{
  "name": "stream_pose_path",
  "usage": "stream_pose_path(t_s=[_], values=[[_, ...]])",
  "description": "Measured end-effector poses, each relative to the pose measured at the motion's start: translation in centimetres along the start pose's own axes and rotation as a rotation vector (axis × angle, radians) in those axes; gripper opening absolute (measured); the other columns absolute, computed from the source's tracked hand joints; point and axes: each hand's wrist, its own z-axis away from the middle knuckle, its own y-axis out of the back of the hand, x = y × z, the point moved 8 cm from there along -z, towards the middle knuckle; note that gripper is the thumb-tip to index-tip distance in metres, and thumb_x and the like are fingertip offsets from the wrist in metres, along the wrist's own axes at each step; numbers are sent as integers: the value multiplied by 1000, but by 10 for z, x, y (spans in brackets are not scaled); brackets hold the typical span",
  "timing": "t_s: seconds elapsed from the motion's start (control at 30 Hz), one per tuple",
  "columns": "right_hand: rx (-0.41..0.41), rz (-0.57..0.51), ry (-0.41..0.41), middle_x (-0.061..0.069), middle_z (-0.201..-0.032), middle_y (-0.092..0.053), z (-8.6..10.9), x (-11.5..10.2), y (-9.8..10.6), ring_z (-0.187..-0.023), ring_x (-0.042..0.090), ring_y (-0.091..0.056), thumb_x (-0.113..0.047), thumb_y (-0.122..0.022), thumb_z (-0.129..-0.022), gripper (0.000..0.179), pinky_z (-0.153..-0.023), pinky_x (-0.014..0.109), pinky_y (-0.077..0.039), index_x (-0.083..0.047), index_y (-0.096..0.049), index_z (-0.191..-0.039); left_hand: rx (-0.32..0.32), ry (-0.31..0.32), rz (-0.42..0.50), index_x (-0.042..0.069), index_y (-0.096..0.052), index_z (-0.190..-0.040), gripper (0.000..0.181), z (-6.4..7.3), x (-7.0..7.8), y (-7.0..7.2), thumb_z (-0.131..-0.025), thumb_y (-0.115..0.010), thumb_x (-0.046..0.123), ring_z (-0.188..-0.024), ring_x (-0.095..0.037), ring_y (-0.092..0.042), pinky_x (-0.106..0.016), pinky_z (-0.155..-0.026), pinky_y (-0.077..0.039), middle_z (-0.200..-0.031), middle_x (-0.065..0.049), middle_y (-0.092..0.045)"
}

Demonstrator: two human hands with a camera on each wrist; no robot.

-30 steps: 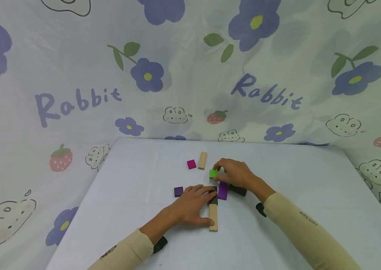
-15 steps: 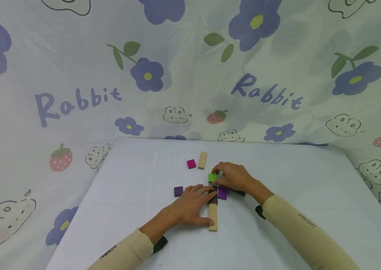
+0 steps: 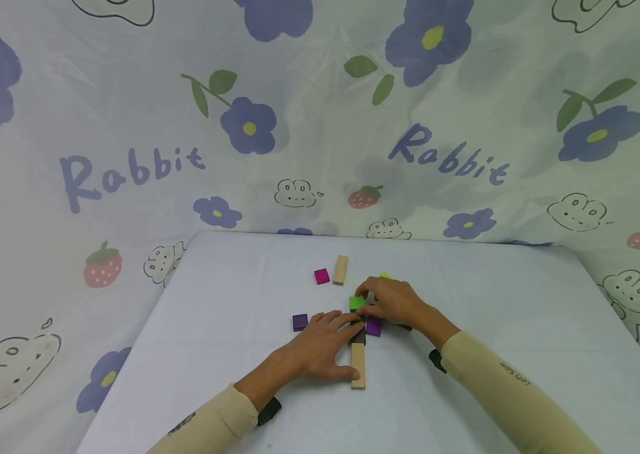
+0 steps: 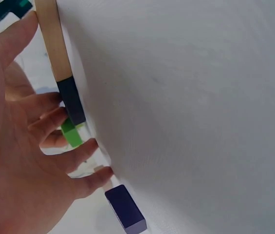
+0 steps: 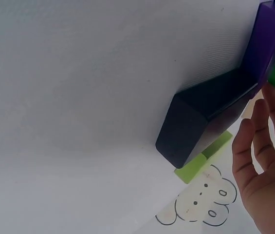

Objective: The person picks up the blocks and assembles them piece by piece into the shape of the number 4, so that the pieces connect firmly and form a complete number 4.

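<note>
My right hand [image 3: 396, 299] pinches a bright green block [image 3: 356, 303], which sits at the far end of a black block [image 3: 359, 335]. A plain wooden block [image 3: 358, 367] continues the row toward me, end to end with the black one. My left hand [image 3: 320, 347] lies spread along this row's left side, thumb at the wooden block and fingertips on the black block. In the left wrist view the green block [image 4: 71, 134] is right by the black block's end. Just right of the row lies a purple block [image 3: 373, 326], partly under my right hand.
Another black block [image 5: 186, 126] lies beyond the purple one, with a yellow-green block [image 5: 193, 168] behind it. A dark purple block [image 3: 299, 322] is left of my left hand. Farther back are a magenta block [image 3: 321, 276] and another wooden block [image 3: 340, 270]. A patterned curtain [image 3: 320, 126] backs the table.
My right hand has brought the green block toward me and slightly left, up to the black block's far end. The yellow-green block now shows behind that hand. My left hand has stayed put.
</note>
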Motion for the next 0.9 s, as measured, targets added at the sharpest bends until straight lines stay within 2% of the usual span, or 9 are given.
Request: stream_pose_path(t_s=[0.3, 0.53, 0.9], values=[[-6, 4, 16, -12, -107, -66, 2, -1, -2, -97, 9, -59, -41, -79, -88, 39, -84, 44, -54, -21, -72, -120, -6, -1, 2, 21, -38, -157, 86, 0, 1, -1, -90, -60, 69, -147, -27, -32, -51, -116, -30, -161, 0, -34], [-10, 20, 35, -11, -107, -66, 2, -3, -1, -93, 8, -58, -41, -78, -89, 38, -80, 40, -54, -19, -73, -120, -2, 0, 1, 20, -38, -157, 86, 1, 1, 0, -90, -61, 68, -147, -29, -31, -53, -116, -30, -161, -1, -34], [-25, 17, 37, -9, -115, -68, 1, 0, -3, -100, 11, -61, -43, -76, -90, 38, -83, 43, -55, -20, -73, -121, 0, -1, 1, 20, -38, -158, 87, 1, 1, 1, -89, -61, 68, -147, -30, -32, -54, -115, -31, -161, -1, -34]])
